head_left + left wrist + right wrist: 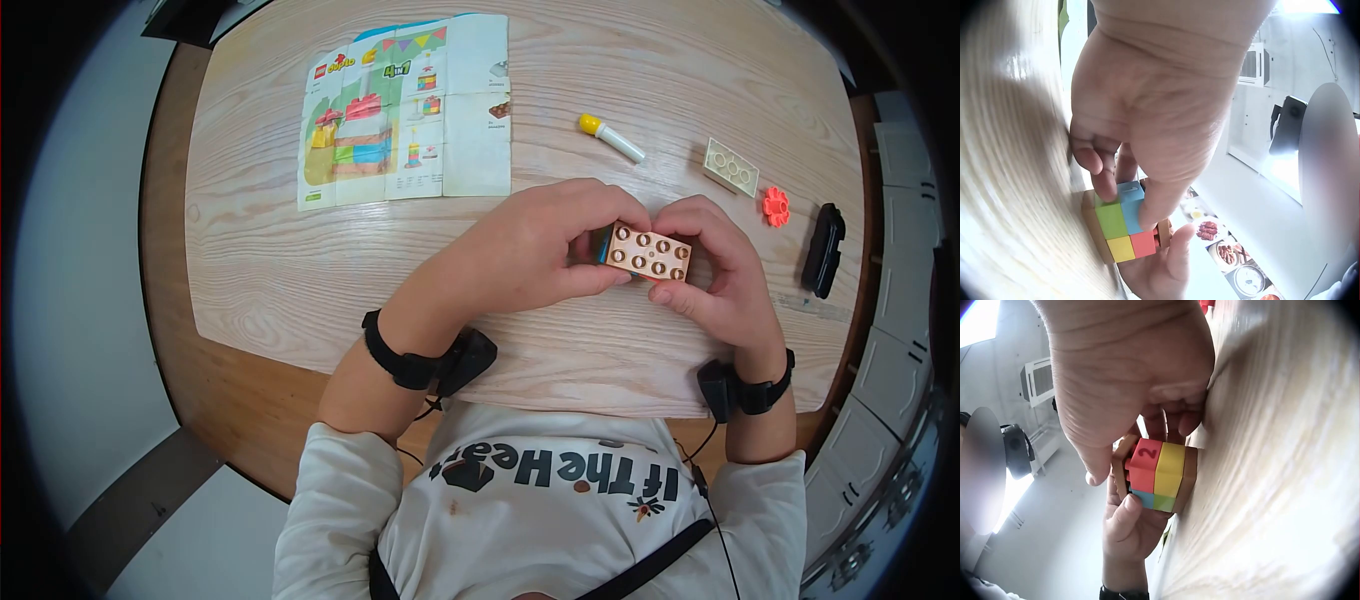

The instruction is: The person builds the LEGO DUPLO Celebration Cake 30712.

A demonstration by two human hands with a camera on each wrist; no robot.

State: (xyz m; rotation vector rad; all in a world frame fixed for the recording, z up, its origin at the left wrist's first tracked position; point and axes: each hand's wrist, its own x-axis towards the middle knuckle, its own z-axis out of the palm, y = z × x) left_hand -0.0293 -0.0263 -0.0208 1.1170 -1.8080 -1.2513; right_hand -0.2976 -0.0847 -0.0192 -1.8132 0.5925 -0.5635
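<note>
In the head view both hands hold a small stack of toy building bricks, a brown eight-stud brick (650,253) on top. My left hand (540,245) grips its left end and my right hand (725,265) grips the right end. Below, a red brick (1147,465) marked "2" and a blue brick (1134,215) sit over yellow (1170,469) and green (1111,219) bricks. A brown brick (1094,231) forms the bottom, close over the table. At the red end, a gap with studs shows under the top brick.
An unfolded instruction sheet (470,150) lies at the back left of the wooden table (270,270). To the right are a white candle piece (612,138) with a yellow tip, a cream brick (731,168), a red flower piece (776,206) and a black case-like object (824,250).
</note>
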